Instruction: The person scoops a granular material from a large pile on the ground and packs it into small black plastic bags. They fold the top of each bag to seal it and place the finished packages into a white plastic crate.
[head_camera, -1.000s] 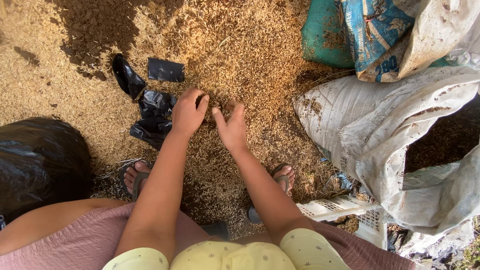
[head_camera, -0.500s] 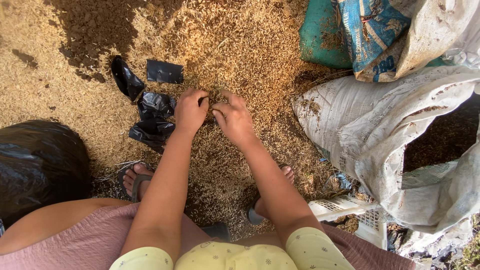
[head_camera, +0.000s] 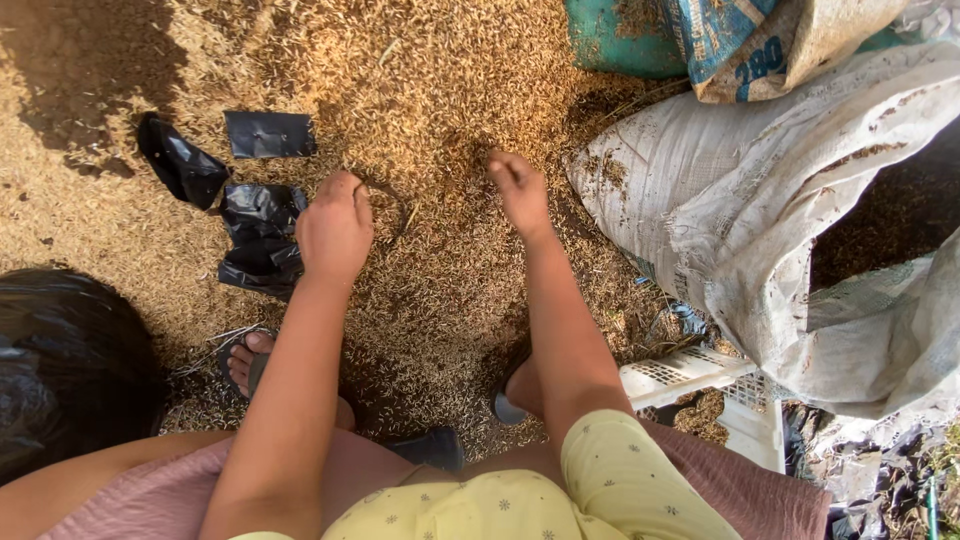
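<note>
Under both hands (head_camera: 430, 210), husk heap (head_camera: 430, 110), bags (head_camera: 255, 235) left

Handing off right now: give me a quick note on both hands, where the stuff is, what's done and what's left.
Left hand: closed loosely, down on the husk heap, beside the crumpled black plastic bags.
Right hand: fingers bunched, on the husks, nothing clearly in its grip.
White woven sack lies open at the right, some husks inside; a white plastic crate sits below it.
Done: some husks are in the sack.
Left: most of the husks remain on the ground; the black bags look flat.
</note>
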